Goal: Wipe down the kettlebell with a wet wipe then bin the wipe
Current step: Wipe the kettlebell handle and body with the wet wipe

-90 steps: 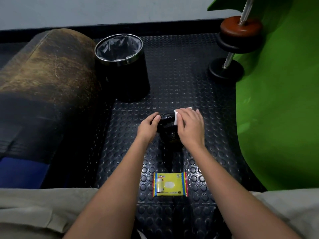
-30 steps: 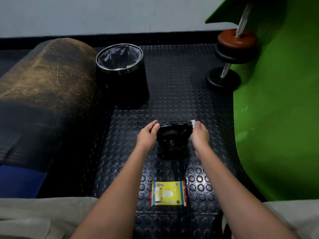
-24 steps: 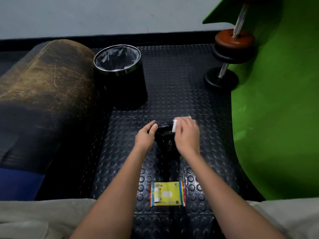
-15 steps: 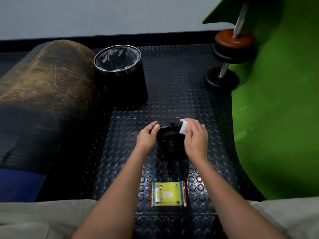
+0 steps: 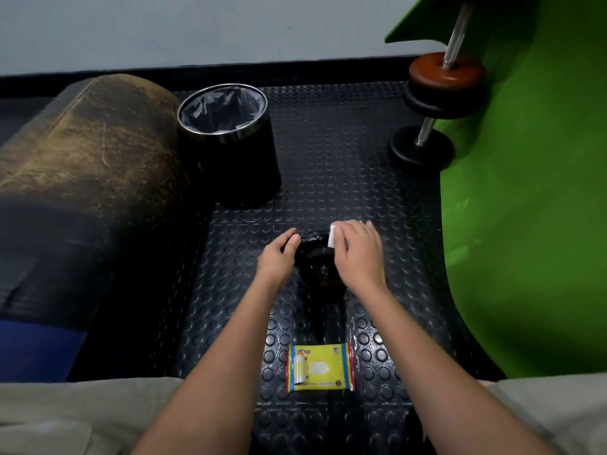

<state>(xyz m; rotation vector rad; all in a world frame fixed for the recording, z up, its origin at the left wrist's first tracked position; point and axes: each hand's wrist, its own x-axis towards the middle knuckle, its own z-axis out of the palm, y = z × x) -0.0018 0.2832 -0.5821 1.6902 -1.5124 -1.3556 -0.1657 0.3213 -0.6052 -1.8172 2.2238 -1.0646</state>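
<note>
Black studded rubber floor mat (image 5: pixel 328 152), centre: one black kettlebell (image 5: pixel 317 257), between my hands. My left hand (image 5: pixel 277 254) grips its handle at the kettlebell's 9 o'clock, thumb and fingers curled round. My right hand (image 5: pixel 358 254) lies over its 2 o'clock side, fingers bent onto a folded white wet wipe (image 5: pixel 333 239) pressed against the top. Yellow wipes packet (image 5: pixel 321 367) flat at 6 o'clock, near me. Black lined waste bin (image 5: pixel 230 142) at 11 o'clock, well apart. Dumbbell (image 5: pixel 433 103) leaning on green backdrop (image 5: pixel 532 198), 1 o'clock. Worn brown bolster (image 5: pixel 88 152), 9 o'clock.
</note>
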